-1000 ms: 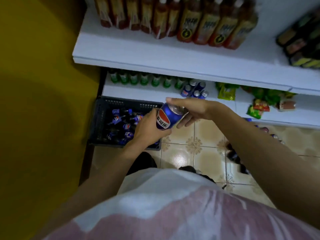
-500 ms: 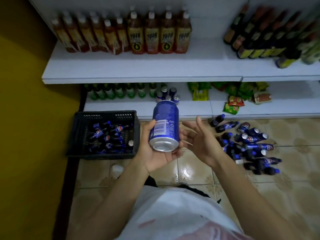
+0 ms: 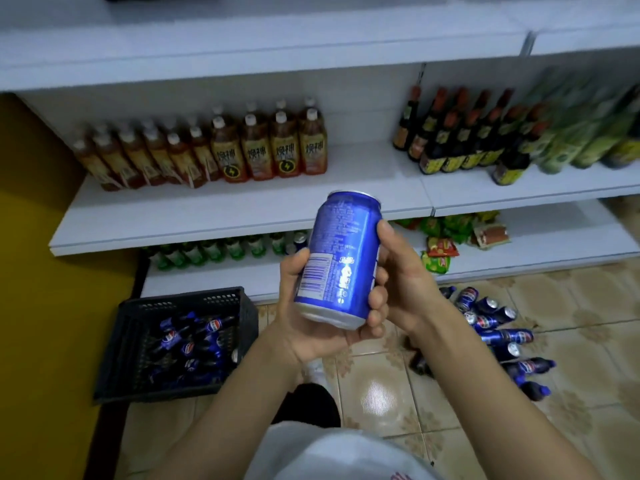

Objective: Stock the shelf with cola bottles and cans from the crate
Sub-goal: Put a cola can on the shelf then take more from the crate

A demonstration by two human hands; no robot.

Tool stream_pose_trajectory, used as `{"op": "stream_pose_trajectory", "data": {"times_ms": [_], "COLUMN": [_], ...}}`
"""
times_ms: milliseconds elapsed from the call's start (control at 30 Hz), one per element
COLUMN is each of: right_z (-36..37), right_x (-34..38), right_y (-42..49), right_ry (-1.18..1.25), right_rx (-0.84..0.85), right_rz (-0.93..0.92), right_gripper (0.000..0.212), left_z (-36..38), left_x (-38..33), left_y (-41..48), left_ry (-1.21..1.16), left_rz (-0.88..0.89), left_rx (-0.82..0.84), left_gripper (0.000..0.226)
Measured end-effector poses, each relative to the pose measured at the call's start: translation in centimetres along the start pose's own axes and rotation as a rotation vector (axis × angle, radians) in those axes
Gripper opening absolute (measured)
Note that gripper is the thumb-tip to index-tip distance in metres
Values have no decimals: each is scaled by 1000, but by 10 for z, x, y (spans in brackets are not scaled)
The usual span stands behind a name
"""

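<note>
A blue cola can (image 3: 341, 258) is held upright in front of me, its barcode side facing the camera. My left hand (image 3: 304, 320) cups its base and left side. My right hand (image 3: 398, 285) grips its right side with fingers curled around it. A black plastic crate (image 3: 138, 344) stands on the floor at the lower left with several cola bottles (image 3: 194, 344) lying inside. More cola bottles and cans (image 3: 498, 334) lie in a pile on the tiled floor to the right. The white middle shelf (image 3: 207, 216) runs behind the can.
Amber tea bottles (image 3: 242, 150) line the middle shelf's back left, dark sauce bottles (image 3: 460, 133) its right. Green bottles (image 3: 214, 251) and snack packets (image 3: 446, 240) sit on the bottom shelf. A yellow wall (image 3: 34, 271) bounds the left side.
The view has tilted up toward the shelves. The can has risen, and my right hand, which was apart from it, now holds its right side.
</note>
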State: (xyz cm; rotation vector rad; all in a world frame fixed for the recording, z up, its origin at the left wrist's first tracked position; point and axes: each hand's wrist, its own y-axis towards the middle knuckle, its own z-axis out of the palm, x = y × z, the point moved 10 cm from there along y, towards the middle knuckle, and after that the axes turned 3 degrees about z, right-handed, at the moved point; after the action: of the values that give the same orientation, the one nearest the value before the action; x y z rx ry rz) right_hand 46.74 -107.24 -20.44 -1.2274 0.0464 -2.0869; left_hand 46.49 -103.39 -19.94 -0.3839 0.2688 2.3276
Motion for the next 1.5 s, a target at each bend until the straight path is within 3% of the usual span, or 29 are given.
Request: {"op": "stream_pose_trajectory", "data": {"times_ms": [233,300,333,433,500,600,767,933,1133,1333,1400,1500], "right_z": [-19,-19,-21,-42,-47,-26,-22,-48,-88,-161,-179,-194], "right_x": [123,168,193,255,284,308,337,380,451,510,519,525], "right_y": [75,92,99,109,106,111,147,178,210,287,312,344], "right_ry": [-92,-94,-103,-178,-292,-469,-432,-397,-406,-599,-675,-709], "right_rx": [-28,-36,-51,-260,-379,-363,-359,-428,-415,-531,-534,-520], "right_rz": [-145,-260,-376,-624,-725,-785,-792,-767,-757,-668,-661,-645], "right_gripper": [55,51,48,76,69,66,69,77,43,52,44,28], "left_z": [12,16,12,22,39,57,86,87,81,-18,-54,-87], "left_x": [-107,-151,-176,-256,-299,-350,-370,-374,-387,-451,-467,-481], "left_y": [103,129,140,163,178,196,232,262,322,380,391,403], "left_ry": [197,354,470,875,1232,1818,2394,2453,2547,2123,1995,1883], "left_rz": [48,131,193,436,551,614,749,1017,958,515,400,362], "left_rx": [112,37,-58,-334,-452,-719,-864,-914,-904,-889,-909,-938], "left_gripper": [71,68,64,48,44,59,69,67,90,106,101,95]}}
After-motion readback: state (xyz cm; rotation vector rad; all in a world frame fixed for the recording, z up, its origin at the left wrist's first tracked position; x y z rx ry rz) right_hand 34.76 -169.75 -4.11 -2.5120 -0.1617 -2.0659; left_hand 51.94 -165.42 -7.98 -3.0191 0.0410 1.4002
